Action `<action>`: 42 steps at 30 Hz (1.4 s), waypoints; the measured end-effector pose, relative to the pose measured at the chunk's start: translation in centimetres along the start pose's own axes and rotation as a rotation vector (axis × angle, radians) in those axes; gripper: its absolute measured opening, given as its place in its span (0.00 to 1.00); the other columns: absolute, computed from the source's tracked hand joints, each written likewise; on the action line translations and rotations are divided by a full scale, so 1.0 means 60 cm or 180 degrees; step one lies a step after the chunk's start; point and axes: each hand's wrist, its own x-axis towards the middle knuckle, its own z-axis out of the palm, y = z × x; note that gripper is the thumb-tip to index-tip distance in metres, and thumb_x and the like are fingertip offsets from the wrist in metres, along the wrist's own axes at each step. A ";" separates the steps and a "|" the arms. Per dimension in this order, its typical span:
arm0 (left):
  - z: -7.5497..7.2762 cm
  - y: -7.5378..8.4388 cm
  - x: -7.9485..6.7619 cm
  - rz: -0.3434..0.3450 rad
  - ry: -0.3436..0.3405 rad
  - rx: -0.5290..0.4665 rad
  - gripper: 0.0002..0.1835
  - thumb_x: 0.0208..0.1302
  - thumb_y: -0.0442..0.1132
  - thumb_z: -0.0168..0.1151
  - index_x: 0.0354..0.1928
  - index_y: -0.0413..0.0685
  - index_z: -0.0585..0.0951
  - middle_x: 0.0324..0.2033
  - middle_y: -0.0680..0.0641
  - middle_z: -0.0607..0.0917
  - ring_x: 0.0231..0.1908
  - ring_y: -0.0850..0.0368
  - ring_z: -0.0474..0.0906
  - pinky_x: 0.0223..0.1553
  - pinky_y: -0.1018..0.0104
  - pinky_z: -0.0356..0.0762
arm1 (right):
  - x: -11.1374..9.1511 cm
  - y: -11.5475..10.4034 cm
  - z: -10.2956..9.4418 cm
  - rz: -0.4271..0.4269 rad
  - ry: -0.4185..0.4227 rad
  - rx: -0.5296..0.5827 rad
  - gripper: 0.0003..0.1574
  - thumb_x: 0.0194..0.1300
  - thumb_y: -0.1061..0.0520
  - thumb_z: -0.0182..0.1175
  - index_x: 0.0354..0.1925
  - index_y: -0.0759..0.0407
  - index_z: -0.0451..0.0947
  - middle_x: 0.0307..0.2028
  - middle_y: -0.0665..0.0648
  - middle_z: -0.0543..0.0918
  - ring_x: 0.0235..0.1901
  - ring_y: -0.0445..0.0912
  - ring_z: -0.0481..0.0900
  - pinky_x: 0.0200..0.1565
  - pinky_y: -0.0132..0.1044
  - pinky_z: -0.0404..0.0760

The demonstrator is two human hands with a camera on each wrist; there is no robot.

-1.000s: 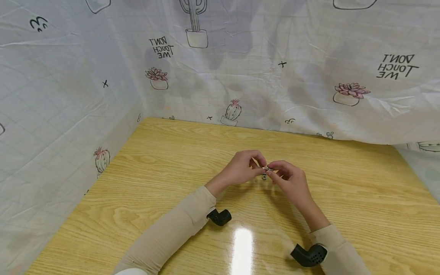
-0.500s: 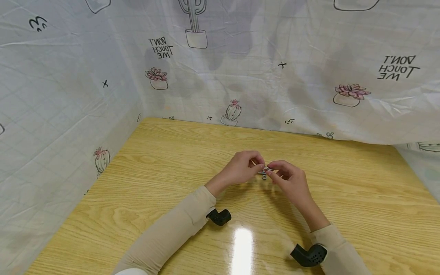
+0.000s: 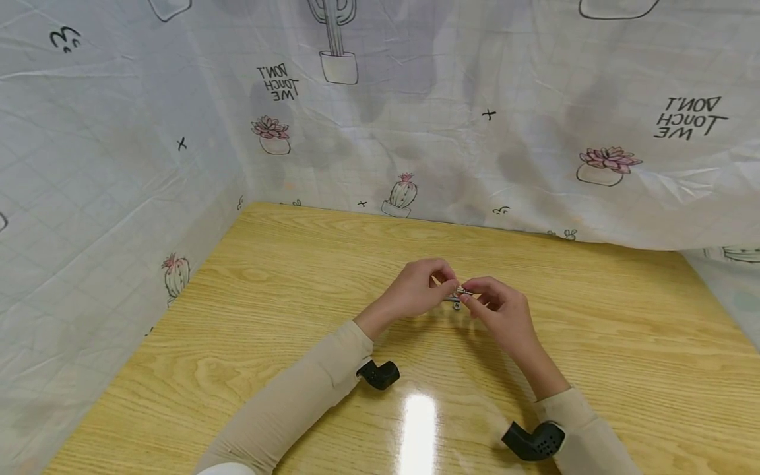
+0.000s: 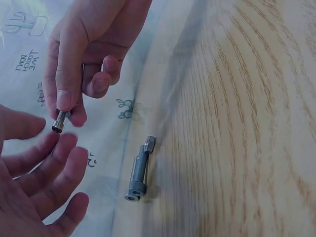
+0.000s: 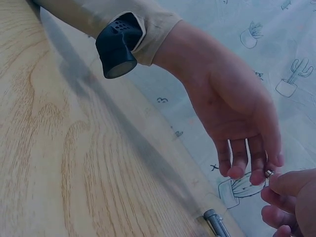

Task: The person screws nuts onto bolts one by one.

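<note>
In the left wrist view, my right hand (image 4: pixel 91 49) pinches a small metal bolt (image 4: pixel 59 121) between thumb and forefinger, its socket head pointing at my left hand (image 4: pixel 42 182). The left thumb and bent fingers stand around that head with a small gap. Seen from the right wrist, the left hand (image 5: pixel 232 103) reaches down to the bolt (image 5: pixel 269 173), and part of the right hand (image 5: pixel 296 197) shows at the corner. Beneath both hands, socket-head bolts (image 4: pixel 137 182) lie on the table with a nut (image 4: pixel 150 144) at their far end.
The wooden table (image 3: pixel 285 284) runs to a hanging white cloth (image 3: pixel 356 145) printed with cacti at the back and left. Black wrist-worn pieces (image 3: pixel 380 375) sit on both sleeves. A light reflection shines on the near tabletop.
My left thumb has shifted up beside the bolt's head since a second ago, uncovering more of the bolts on the table. My right hand stays in place with its bolt.
</note>
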 end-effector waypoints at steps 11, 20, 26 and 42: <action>0.002 0.005 0.000 0.0146 0.0002 -0.0117 0.02 0.65 0.35 0.63 0.38 0.49 0.81 0.38 0.51 0.84 0.29 0.63 0.79 0.27 0.73 0.75 | 0.000 0.003 0.001 0.0017 0.0010 0.0029 0.09 0.65 0.58 0.63 0.44 0.57 0.82 0.37 0.60 0.85 0.23 0.48 0.81 0.26 0.31 0.79; 0.002 0.002 0.000 0.0006 -0.0024 0.0070 0.05 0.71 0.43 0.56 0.38 0.54 0.80 0.36 0.54 0.83 0.28 0.63 0.76 0.30 0.72 0.74 | -0.005 -0.037 -0.001 0.0071 -0.0020 -0.0018 0.10 0.64 0.65 0.61 0.45 0.65 0.81 0.39 0.64 0.85 0.23 0.48 0.81 0.26 0.30 0.79; 0.003 0.002 0.001 0.0026 -0.0041 0.0029 0.04 0.69 0.40 0.58 0.37 0.53 0.81 0.34 0.53 0.83 0.27 0.61 0.77 0.28 0.72 0.74 | -0.006 -0.042 -0.001 0.0033 -0.0013 -0.0002 0.09 0.64 0.64 0.62 0.44 0.65 0.81 0.37 0.63 0.85 0.22 0.43 0.80 0.25 0.29 0.78; -0.002 -0.007 -0.011 0.0078 -0.0109 0.0035 0.07 0.73 0.42 0.53 0.40 0.53 0.80 0.33 0.53 0.83 0.27 0.63 0.76 0.27 0.72 0.73 | -0.010 -0.004 0.014 0.0024 0.0045 0.0005 0.10 0.65 0.58 0.63 0.45 0.57 0.82 0.38 0.61 0.85 0.23 0.50 0.81 0.24 0.31 0.78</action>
